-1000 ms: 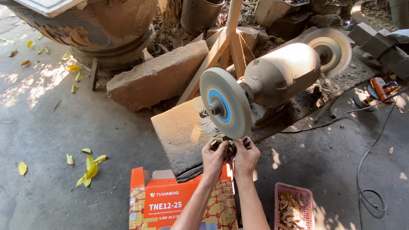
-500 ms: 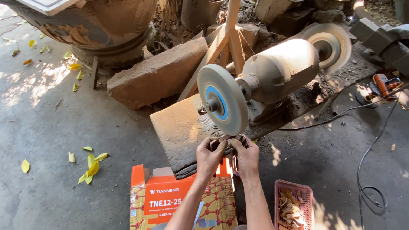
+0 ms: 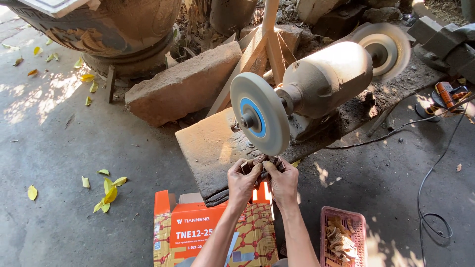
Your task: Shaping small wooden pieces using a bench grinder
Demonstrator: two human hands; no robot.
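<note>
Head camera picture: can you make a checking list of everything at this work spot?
Surface: grey concrete ground, sun patches.
Job's things: bench grinder on a stone slab; small brown piece just under the near wheel.
Clutter: orange carton, pink basket of small pieces, yellow leaves.
Hands: left hand and right hand pinch the piece together.
Cables: black cable loops on the ground.
Surroundings: big pot, stone block, wooden struts.
</note>
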